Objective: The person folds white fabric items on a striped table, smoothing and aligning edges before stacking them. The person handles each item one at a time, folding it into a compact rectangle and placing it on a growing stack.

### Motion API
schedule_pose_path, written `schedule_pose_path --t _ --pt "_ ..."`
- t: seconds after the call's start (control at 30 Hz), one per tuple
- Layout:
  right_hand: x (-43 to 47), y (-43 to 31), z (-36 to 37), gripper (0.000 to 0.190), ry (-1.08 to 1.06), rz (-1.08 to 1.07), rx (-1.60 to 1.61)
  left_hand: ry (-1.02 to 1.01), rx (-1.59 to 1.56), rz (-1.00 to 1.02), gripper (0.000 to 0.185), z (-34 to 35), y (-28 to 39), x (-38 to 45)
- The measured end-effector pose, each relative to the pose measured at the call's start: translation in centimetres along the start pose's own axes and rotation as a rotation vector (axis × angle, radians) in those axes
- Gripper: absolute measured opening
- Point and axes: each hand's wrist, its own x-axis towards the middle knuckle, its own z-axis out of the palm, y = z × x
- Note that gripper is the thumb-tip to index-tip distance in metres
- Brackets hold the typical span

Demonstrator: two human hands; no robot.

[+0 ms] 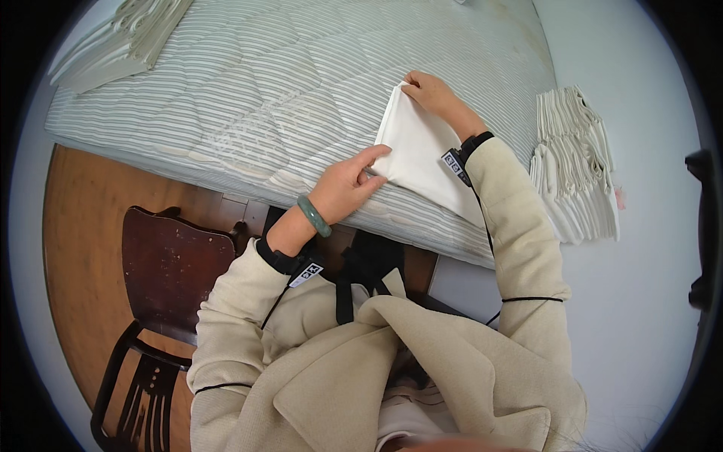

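Observation:
A folded piece of white cloth (425, 148) lies on the striped quilted mattress (265, 85), near its front edge. My right hand (432, 96) pinches the cloth's far corner between thumb and fingers. At the near left corner, my left hand (351, 183) has its thumb and index finger around the cloth's edge, with a green bangle (314, 216) on that wrist. Both wrists wear black straps with small marked devices. The cloth's right part passes partly behind my right forearm and sleeve.
Stacked folded off-white cloths (127, 42) lie on the mattress at the far left. More folded white cloths (576, 164) stand in rows at the right, beside the mattress. A dark red wooden chair (175, 271) is on the wooden floor at the lower left.

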Motion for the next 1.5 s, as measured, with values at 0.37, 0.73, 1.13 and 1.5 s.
schedule_pose_path --t 0.37,0.73,1.13,1.5 --pt "-1.4 -1.8 1.2 0.027 0.215 0.076 0.137 0.137 0.104 0.015 0.018 0.9 -0.2 0.0" --pt "-19.7 -2.9 -0.4 0.034 0.389 0.06 0.165 0.057 -0.196 -0.097 0.015 0.7 -0.6 -0.1" --pt "-29.4 2.9 3.6 0.047 0.456 0.357 -0.116 0.252 0.421 0.079 0.011 2.8 -0.3 -0.2" --pt "-33.7 4.0 3.7 0.036 0.665 0.522 0.63 0.231 0.143 -0.082 0.015 2.5 -0.9 0.2"
